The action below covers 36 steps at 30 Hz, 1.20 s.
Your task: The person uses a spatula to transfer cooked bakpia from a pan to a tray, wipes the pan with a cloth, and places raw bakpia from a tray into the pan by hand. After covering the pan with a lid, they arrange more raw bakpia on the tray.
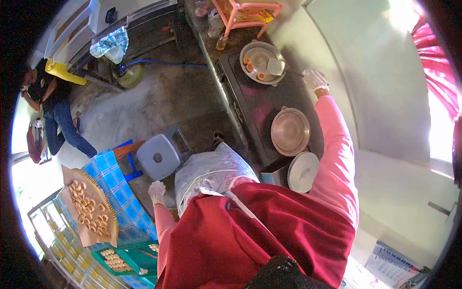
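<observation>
Fingers: right hand gripping one skimmer | left hand loosely open, empty | pan: three snacks

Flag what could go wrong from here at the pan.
1. The right hand holds a skimmer in the pan at full arm's stretch; the pink sleeve passes over the covered pot and could brush it if it is hot.
2. A few pieces sit in the pan; a clumsy scoop at that reach could splash.
3. The left hand hangs free near the stool, so there is no brace while leaning.
</observation>
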Motion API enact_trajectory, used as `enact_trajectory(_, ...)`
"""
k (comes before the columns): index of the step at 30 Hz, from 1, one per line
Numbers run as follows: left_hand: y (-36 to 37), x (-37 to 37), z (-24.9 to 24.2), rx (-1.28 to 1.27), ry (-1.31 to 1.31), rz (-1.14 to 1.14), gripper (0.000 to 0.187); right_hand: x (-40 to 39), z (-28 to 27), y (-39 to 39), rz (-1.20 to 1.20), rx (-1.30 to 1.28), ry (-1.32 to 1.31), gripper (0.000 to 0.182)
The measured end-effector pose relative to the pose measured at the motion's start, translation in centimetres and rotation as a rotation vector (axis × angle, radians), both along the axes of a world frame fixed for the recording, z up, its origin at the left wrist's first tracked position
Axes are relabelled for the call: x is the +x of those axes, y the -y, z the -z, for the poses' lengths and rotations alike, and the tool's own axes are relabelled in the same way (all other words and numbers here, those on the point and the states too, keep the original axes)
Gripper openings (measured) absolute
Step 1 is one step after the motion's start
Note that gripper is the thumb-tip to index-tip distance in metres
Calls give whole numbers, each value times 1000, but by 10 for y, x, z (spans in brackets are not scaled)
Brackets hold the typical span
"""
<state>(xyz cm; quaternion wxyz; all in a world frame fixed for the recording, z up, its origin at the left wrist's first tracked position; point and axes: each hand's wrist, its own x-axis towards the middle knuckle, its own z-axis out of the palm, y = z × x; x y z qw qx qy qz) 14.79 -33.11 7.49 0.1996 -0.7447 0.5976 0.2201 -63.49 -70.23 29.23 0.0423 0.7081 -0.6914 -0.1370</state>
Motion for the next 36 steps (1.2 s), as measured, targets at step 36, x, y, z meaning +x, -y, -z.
enact_trajectory(36,-50,-80,-10,-159,-273,-296,15,-46,98,13,452,397,915,36)
